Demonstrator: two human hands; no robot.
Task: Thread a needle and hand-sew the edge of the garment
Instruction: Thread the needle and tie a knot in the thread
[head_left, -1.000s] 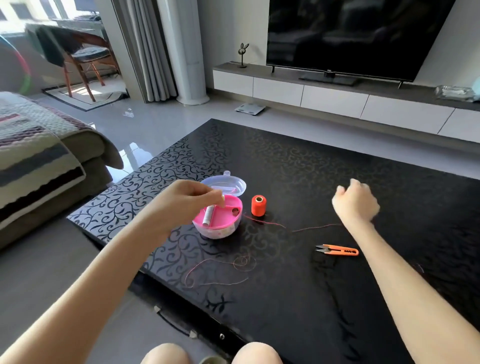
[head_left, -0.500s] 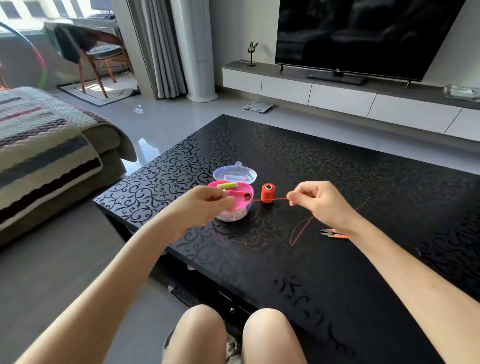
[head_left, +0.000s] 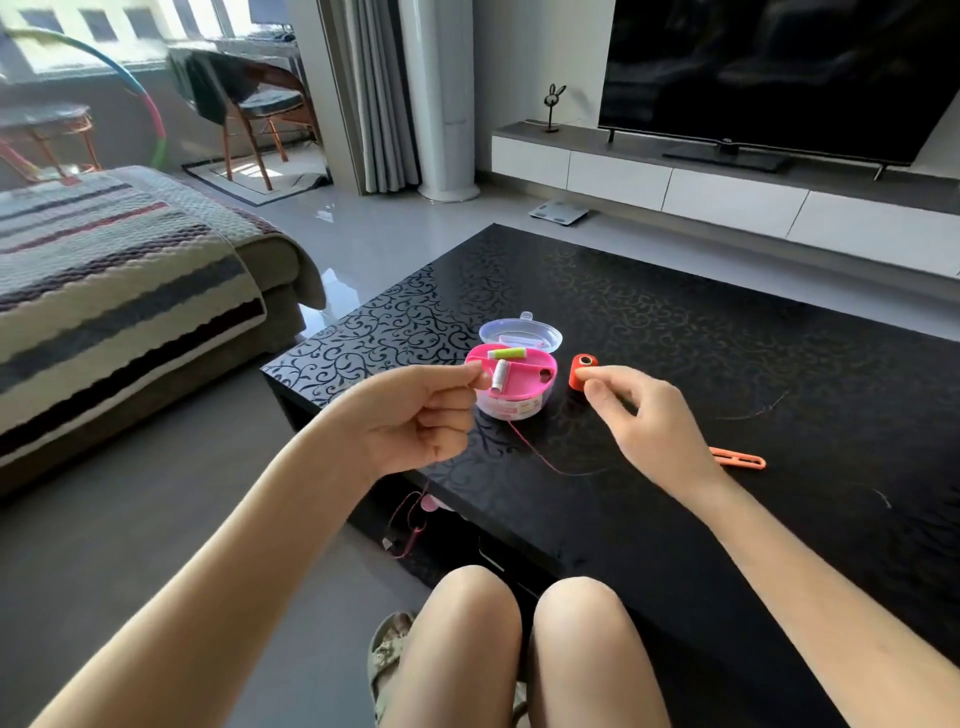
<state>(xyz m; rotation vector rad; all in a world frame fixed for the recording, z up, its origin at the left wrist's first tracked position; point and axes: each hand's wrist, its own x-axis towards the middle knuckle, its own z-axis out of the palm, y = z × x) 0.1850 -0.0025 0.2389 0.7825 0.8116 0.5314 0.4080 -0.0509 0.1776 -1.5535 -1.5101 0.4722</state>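
Left hand (head_left: 415, 415): in the head view, pinches shut, probably on the needle, which is too fine to see.
Right hand (head_left: 641, 415): pinches the thread (head_left: 558, 470) beside the spool (head_left: 582, 370).
Garment: not in view.
Threading well: bring both pinches close and keep the thread tip short.

Head camera (wide-angle) looks down over table (head_left: 675, 338).

Sewing box (head_left: 511, 387) on desk (head_left: 675, 322); lid (head_left: 521, 335) just behind; two small spools (head_left: 500, 375) in box. Large spool (head_left: 581, 374) just right of box. Thread (head_left: 540, 452) on desk before box. Snips (head_left: 737, 458) further right. Left hand (head_left: 410, 415) before box, right hand (head_left: 644, 415) before large spool. Sofa (head_left: 130, 291) left of desk.
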